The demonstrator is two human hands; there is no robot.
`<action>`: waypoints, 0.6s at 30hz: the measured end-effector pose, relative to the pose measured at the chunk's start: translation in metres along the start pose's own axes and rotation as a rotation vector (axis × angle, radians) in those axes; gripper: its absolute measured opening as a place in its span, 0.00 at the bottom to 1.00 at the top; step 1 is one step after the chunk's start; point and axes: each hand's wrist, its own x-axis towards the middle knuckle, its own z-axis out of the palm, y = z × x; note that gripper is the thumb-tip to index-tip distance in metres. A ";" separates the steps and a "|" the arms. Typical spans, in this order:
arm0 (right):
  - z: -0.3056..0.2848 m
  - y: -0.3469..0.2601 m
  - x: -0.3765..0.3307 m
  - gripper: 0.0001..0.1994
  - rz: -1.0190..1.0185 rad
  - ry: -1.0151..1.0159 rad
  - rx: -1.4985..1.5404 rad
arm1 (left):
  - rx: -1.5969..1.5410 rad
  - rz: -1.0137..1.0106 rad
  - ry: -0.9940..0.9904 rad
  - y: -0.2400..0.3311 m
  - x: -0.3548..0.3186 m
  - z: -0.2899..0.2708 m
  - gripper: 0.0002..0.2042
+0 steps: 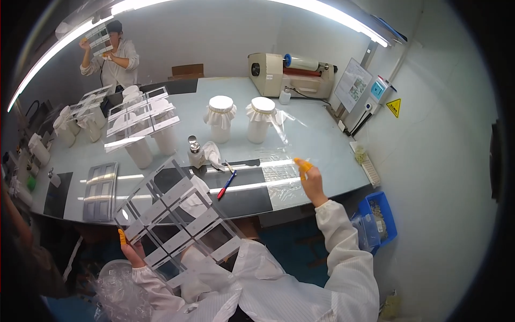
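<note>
Head view shows me the left hand [134,253] grasping the edge of a windowed panel [177,242], tilted before the torso at the surface's [332,145] near edge. I see the right hand [313,183] raised by clear film [280,188]; whether its fingers pinch any, I cannot tell.
</note>
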 end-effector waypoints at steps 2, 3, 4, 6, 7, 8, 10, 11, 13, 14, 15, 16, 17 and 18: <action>0.028 -0.024 -0.040 0.20 0.038 -0.228 0.008 | -0.034 0.003 0.038 0.003 -0.005 -0.012 0.15; 0.038 -0.031 -0.058 0.21 -0.001 -0.261 0.000 | -0.062 0.003 0.044 0.004 -0.006 -0.016 0.14; 0.047 -0.036 -0.075 0.26 0.108 -0.381 -0.013 | -0.066 0.012 0.060 0.005 -0.008 -0.019 0.14; 0.056 -0.048 -0.096 0.30 0.206 -0.497 -0.002 | 0.018 -0.003 0.152 0.012 -0.010 -0.027 0.15; 0.060 -0.054 -0.102 0.31 0.206 -0.454 0.099 | 0.009 -0.009 0.160 0.015 -0.012 -0.030 0.15; 0.058 -0.063 -0.104 0.32 0.210 -0.406 0.195 | 0.019 -0.005 0.172 0.018 -0.013 -0.038 0.15; 0.048 -0.071 -0.096 0.32 0.189 -0.393 0.274 | 0.000 0.006 0.127 0.018 -0.014 -0.053 0.15; 0.042 -0.071 -0.093 0.32 0.160 -0.355 0.273 | 0.007 0.003 0.129 0.015 -0.012 -0.050 0.15; 0.042 -0.077 -0.086 0.24 0.138 -0.242 0.271 | -0.117 -0.084 0.098 0.008 -0.011 -0.030 0.15; 0.043 -0.079 -0.082 0.24 0.137 -0.248 0.288 | -0.172 -0.124 0.076 -0.001 -0.007 -0.022 0.15; 0.045 -0.081 -0.078 0.20 0.186 -0.234 0.360 | -0.168 -0.168 -0.020 -0.011 -0.003 -0.011 0.15; 0.047 -0.087 -0.072 0.16 0.235 -0.223 0.438 | -0.201 -0.184 -0.045 -0.024 0.000 0.004 0.15; 0.051 -0.101 -0.063 0.13 0.467 -0.227 0.643 | -0.155 -0.171 -0.008 -0.037 -0.003 0.027 0.14; 0.054 -0.114 -0.056 0.13 0.461 -0.243 0.658 | -0.220 -0.246 0.003 -0.049 -0.005 0.051 0.14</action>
